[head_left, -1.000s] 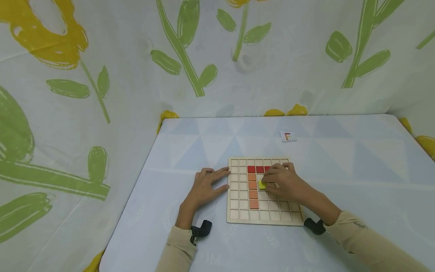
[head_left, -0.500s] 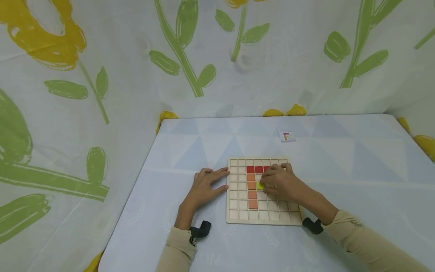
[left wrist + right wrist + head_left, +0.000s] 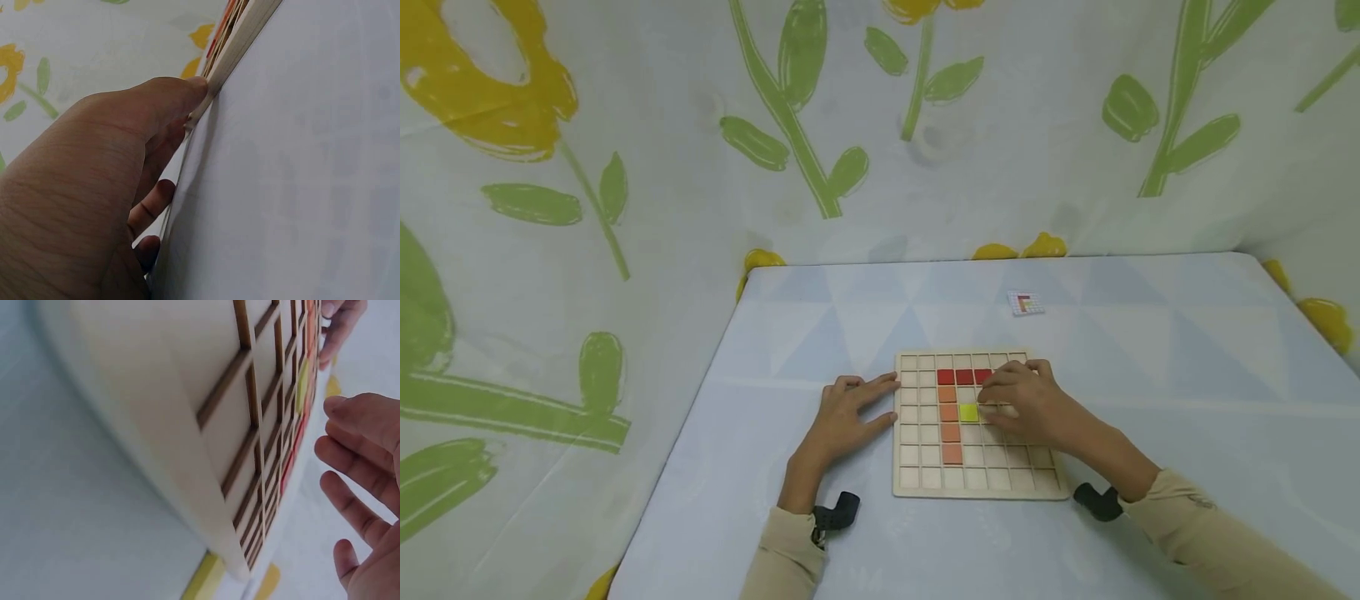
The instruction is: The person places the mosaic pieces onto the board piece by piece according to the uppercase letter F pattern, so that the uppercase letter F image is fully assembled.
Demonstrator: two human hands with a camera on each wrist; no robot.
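A wooden grid board (image 3: pixel 981 483) lies on the table. Set in its cells are a row of red tiles (image 3: pixel 965 377), a column of orange tiles (image 3: pixel 950 432) and one yellow tile (image 3: pixel 969 413) beside that column. My left hand (image 3: pixel 842 421) rests at the board's left edge; the left wrist view shows the thumb (image 3: pixel 181 94) against its wooden side. Over the board's right half hovers my right hand (image 3: pixel 1026 406), its fingertips just right of the yellow tile. Seen in the right wrist view, the right fingers (image 3: pixel 350 459) are loosely bent and hold nothing.
Behind the board lies a small card (image 3: pixel 1026 303) printed with a coloured grid pattern. A yellow-edged object (image 3: pixel 205 575) shows by the board's corner in the right wrist view. A floral cloth (image 3: pixel 677 125) hangs beyond the table's back edge.
My right fingertips have let go of the yellow tile and drawn slightly right of it. The tile now lies flat in its cell. My left hand stays at the board's edge.
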